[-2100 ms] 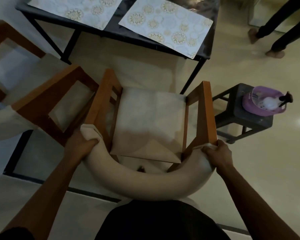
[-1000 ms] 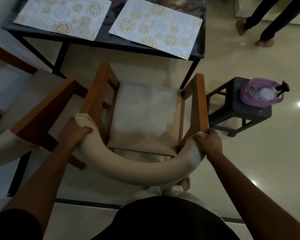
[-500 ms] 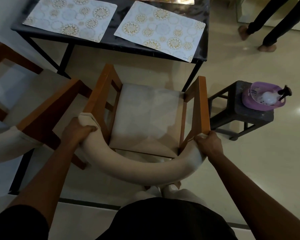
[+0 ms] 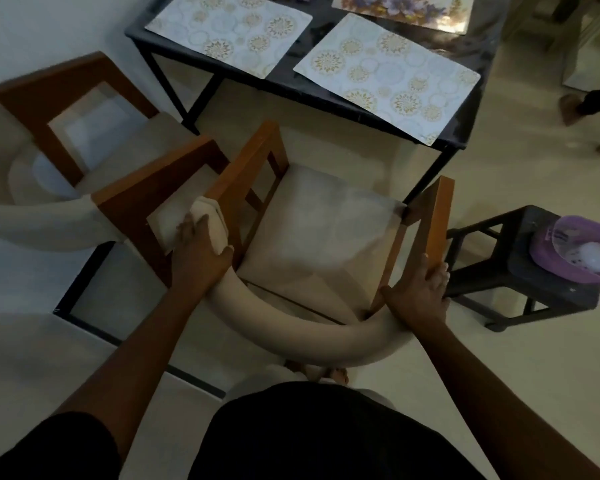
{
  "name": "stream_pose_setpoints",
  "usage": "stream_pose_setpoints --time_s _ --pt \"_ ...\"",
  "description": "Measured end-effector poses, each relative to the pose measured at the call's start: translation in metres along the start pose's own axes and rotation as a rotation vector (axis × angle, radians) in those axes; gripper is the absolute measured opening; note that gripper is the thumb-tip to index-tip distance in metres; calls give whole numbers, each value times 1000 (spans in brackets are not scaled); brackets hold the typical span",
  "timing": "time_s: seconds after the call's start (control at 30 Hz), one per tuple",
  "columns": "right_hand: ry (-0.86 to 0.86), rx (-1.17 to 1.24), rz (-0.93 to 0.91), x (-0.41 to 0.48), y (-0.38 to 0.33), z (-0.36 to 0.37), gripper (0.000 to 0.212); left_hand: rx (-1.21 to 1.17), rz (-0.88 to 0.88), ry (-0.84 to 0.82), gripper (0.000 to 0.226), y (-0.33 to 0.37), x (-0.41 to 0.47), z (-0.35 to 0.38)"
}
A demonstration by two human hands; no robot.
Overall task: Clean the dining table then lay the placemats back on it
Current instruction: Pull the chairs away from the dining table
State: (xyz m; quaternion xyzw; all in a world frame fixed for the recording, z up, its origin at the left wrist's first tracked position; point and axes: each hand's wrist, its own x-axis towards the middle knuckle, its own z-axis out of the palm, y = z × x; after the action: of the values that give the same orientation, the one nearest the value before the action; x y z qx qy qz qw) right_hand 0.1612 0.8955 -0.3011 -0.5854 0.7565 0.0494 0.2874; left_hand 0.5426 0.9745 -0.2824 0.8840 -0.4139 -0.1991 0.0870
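Note:
A wooden armchair (image 4: 321, 233) with a cream seat and a curved cream backrest stands in front of me, facing the dark dining table (image 4: 465, 109). My left hand (image 4: 200, 258) grips the backrest's left end. My right hand (image 4: 420, 296) holds the right end where the orange armrest meets the backrest, fingers laid along the wood. On the table lie two pale placemats with gold circles, one at the left (image 4: 229, 32) and one at the right (image 4: 387, 76). A purple floral placemat (image 4: 406, 8) lies behind them.
A second matching armchair (image 4: 84, 161) stands close on the left, its armrest almost against mine. A small dark stool (image 4: 534, 282) at the right carries a purple bowl (image 4: 575, 251) with a white object. Another person's feet (image 4: 582, 105) are at the far right.
The chair has moved forward and right, closer to the table's corner. My right hand has slid forward onto the armrest. The view has shifted, so the table now sits further right.

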Motion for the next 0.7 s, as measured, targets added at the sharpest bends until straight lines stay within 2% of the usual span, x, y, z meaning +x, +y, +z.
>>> stream_pose_setpoints --time_s 0.13,0.27,0.43,0.7 --pt "50 -85 -173 -5 -15 5 103 66 70 -83 80 -3 -2 -3" --pt "-49 61 -279 -20 -59 13 91 -64 121 -121 73 -15 8 -16" --pt "-145 192 -409 -55 -145 39 81 -187 163 -197 67 -53 38 -54" --pt "-46 283 -502 -120 -306 76 64 -198 319 -187 59 -143 99 -140"
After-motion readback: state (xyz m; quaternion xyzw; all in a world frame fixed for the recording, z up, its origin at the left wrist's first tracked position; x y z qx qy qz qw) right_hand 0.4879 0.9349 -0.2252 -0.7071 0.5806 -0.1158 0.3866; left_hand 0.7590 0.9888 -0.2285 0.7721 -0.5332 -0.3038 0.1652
